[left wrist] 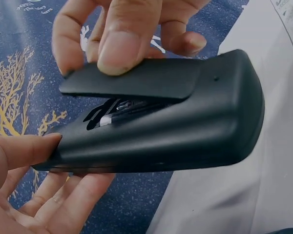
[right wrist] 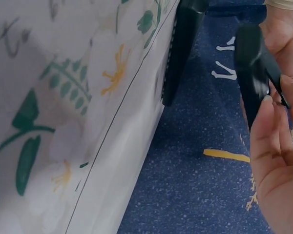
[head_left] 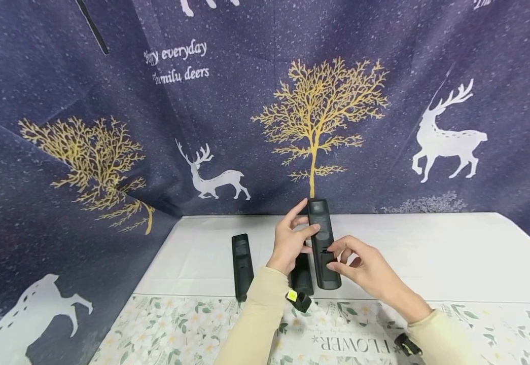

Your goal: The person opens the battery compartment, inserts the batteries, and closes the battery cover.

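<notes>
My left hand grips a black remote control by its side, with the back of the remote turned up. The remote's battery cover is tilted up at one end, while its other end still lies against the body near the remote's rounded end. My right hand pinches this cover between thumb and fingers. Under the raised cover, part of the battery compartment shows, with something small and white inside. The right wrist view has the remote edge-on, its cover standing away from the body.
A second black remote lies on the white table at the left. Another dark remote lies partly hidden behind my left hand and the held remote. A flower-print cloth covers the near side; a dark blue curtain hangs behind.
</notes>
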`<act>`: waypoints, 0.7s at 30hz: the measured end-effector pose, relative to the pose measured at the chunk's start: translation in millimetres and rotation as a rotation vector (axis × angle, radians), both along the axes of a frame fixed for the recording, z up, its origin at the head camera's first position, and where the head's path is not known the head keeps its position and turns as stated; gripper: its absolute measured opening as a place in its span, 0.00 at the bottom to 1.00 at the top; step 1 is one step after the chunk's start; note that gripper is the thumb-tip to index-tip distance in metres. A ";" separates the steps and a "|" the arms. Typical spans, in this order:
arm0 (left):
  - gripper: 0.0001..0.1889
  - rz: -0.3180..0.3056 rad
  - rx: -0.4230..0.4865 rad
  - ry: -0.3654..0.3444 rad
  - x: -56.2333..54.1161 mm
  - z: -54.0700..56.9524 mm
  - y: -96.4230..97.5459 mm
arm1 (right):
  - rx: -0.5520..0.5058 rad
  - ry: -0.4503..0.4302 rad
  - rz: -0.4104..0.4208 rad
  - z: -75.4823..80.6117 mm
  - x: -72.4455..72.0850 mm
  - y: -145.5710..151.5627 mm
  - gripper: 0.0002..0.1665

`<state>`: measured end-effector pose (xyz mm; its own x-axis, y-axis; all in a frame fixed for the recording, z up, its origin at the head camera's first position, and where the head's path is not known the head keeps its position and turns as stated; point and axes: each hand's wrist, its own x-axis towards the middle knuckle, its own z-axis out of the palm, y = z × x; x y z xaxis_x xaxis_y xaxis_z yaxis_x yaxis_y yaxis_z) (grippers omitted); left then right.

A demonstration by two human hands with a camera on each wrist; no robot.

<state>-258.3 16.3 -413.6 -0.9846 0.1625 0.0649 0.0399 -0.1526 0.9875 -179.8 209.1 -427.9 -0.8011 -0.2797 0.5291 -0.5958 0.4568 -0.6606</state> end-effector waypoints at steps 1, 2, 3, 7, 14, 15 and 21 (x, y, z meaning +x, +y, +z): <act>0.36 -0.003 0.002 0.001 0.2 0.1 0.0 | 0.005 0.016 -0.012 -0.7 -0.8 0.1 0.20; 0.36 -0.007 0.004 0.004 0.4 0.2 0.0 | 0.009 0.029 -0.023 -1.4 -1.3 0.1 0.21; 0.36 -0.011 0.007 0.005 0.6 0.4 0.1 | 0.016 0.046 -0.033 -1.9 -1.7 0.3 0.21; 0.37 -0.022 0.015 0.013 1.4 1.1 0.1 | 0.039 0.078 -0.054 -3.8 -3.0 0.5 0.21; 0.37 -0.028 0.028 0.002 1.3 1.9 0.6 | -0.003 -0.075 -0.140 0.8 -2.5 1.2 0.27; 0.37 -0.031 0.029 0.001 1.4 2.1 1.0 | -0.022 -0.123 -0.139 1.1 -2.3 1.4 0.30; 0.37 -0.039 0.013 -0.002 3.0 2.8 4.4 | -0.132 -0.263 -0.045 0.1 -3.2 3.0 0.43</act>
